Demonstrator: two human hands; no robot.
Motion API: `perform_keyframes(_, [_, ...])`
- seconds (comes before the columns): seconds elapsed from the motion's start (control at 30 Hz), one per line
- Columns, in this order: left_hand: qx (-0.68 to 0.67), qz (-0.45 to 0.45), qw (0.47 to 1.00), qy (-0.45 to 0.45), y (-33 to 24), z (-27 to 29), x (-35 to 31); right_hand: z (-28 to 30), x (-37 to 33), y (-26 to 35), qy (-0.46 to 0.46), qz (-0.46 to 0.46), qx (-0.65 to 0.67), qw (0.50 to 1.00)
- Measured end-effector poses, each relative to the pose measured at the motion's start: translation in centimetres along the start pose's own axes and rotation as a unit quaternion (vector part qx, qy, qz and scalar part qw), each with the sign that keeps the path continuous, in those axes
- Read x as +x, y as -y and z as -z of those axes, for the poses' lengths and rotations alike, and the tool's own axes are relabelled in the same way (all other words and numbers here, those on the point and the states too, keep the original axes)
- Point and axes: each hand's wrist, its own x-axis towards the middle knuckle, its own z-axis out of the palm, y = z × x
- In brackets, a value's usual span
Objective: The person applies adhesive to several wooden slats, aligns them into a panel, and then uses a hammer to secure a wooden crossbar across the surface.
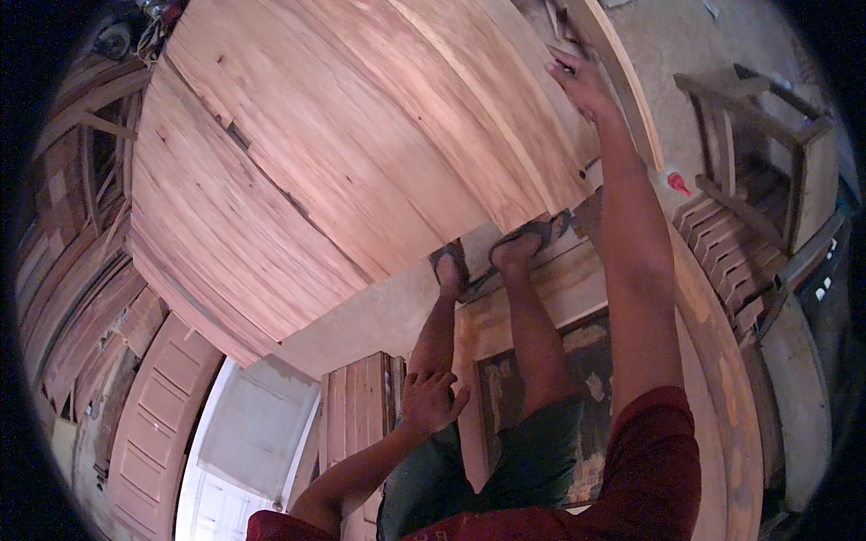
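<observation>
While my right hand (582,86) reaches to the far right, my left hand (430,399) hangs near me by my knee, its fingers loose and a bit spread, with nothing in it. The big wooden panel (343,135) lies in front of me and goes far off to the left. My right hand is by its right side, next to a long strip of wood (629,81). Its thumb and first finger are near each other, but I can't tell if they pinch anything.

I think that hand could get squeezed if the strip slid toward the panel. A rough edge might poke a splinter into my bare skin. My feet (519,248) are just by the panel's near edge, so a hard bump could shove the wood onto my toes. If I lean too far, I might tip over.
</observation>
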Motion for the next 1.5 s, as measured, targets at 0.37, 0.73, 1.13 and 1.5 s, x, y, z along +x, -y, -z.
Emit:
perform_keyframes(0.37, [0.025,0.017,0.998,0.060,-0.9,0.8,1.0,-0.3,-0.7,1.9,-0.007,-0.004,-0.007,1.000])
perform_keyframes(0.73, [0.052,0.030,0.995,0.085,-2.9,0.9,2.1,-0.8,0.0,0.2,0.039,-0.029,0.105,0.993])
perform_keyframes(1.13, [0.057,0.019,0.996,0.067,-4.2,-0.5,2.7,0.7,-0.8,-1.2,0.005,0.039,-0.057,0.998])
perform_keyframes(1.5, [0.109,0.049,0.992,0.050,-5.5,-0.6,2.9,17.4,-3.2,-3.4,-0.107,-0.124,0.183,0.969])
